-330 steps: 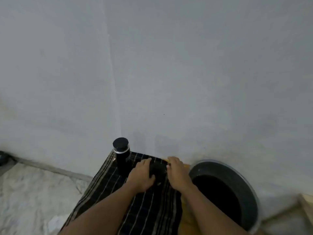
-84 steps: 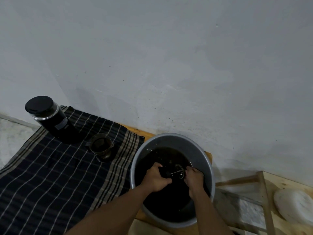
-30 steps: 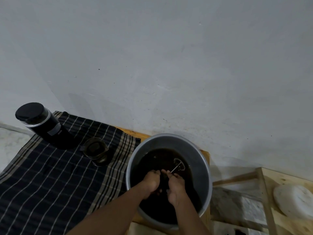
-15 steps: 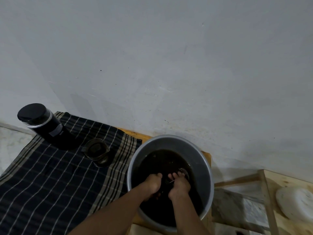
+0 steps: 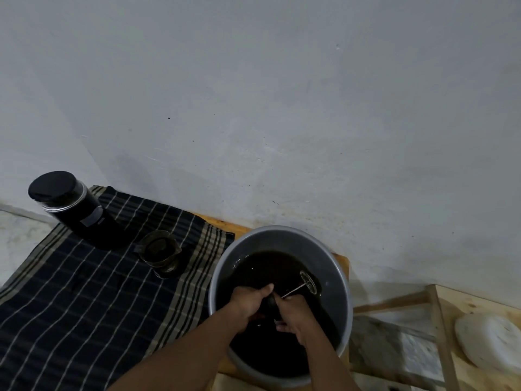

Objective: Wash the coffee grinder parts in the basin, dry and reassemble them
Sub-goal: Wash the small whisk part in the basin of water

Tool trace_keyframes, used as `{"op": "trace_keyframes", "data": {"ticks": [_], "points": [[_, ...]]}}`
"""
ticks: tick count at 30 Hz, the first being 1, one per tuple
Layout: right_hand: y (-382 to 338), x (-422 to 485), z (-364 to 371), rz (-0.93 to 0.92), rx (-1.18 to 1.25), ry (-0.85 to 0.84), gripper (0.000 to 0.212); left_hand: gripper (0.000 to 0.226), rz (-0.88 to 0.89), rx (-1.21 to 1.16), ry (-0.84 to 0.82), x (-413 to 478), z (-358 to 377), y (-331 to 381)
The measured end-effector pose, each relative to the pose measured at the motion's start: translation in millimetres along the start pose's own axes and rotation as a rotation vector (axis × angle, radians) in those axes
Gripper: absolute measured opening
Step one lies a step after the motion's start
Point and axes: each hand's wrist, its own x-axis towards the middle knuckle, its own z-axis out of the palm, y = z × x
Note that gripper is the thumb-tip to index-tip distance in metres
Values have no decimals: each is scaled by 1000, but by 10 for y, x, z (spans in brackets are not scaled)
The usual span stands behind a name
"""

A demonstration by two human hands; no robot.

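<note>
Basin top open; wall just behind; grinder body, cup occupy far cloth.

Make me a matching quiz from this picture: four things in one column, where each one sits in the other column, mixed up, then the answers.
Things
1. tall black grinder body
2. small dark cup
3. grey basin
4. white round object

Places
A. on the wooden shelf, far right
B. far left on the striped cloth
C. on the wooden board, holding dark water
D. on the cloth, between the tall one and the basin

Pairs: 1-B, 2-D, 3-C, 4-A
</note>
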Motion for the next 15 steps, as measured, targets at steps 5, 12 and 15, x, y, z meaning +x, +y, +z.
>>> {"op": "trace_keyframes", "data": {"ticks": [5,12,15], "points": [[63,-79,-5,149,424,-277,31,35,-57,-121,-18,-33,-65,81],[-100,-91,3,7,229,-76,23,31,-58,-200,-66,-19,-6,69],[-96,-62,20,47,354,98,14,24,-12,-186,-38,-16,8,57]]}}
